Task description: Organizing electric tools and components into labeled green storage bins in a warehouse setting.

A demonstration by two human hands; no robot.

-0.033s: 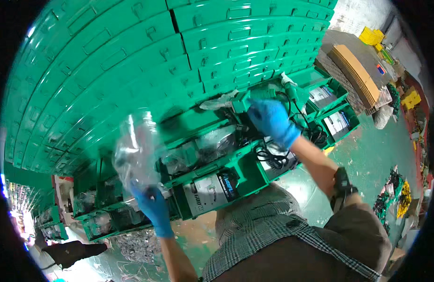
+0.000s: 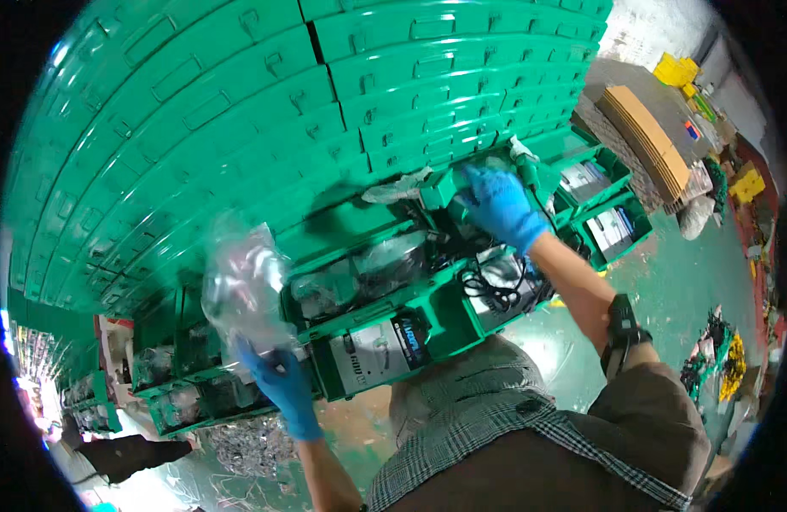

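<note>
A clear plastic bag [image 2: 244, 286] hangs up from my left hand [image 2: 281, 386], blue-gloved with its fingers closed on the bag's lower end. What the bag holds, if anything, is blurred. My right hand [image 2: 502, 209], in a blue glove too, reaches over a green power tool [image 2: 443, 189] in an open green case; its fingers are bent, and whether they grip the tool is hidden. Below it, a coiled black cord [image 2: 496, 294] lies on a printed booklet. Between my hands, bagged parts [image 2: 393, 256] sit in a green case, and a booklet [image 2: 372, 354] lies in the nearer one.
Stacked green cases [image 2: 223, 102] form a wall behind the open row. More open cases with booklets [image 2: 611, 230] stand at the right. Flat cardboard [image 2: 645, 141] lies at the far right, with a pile of black and yellow pieces [image 2: 717, 358] on the floor.
My right hand has moved slightly right and down over the green tool. My left hand and the plastic bag have shifted a little, the bag changing shape.
</note>
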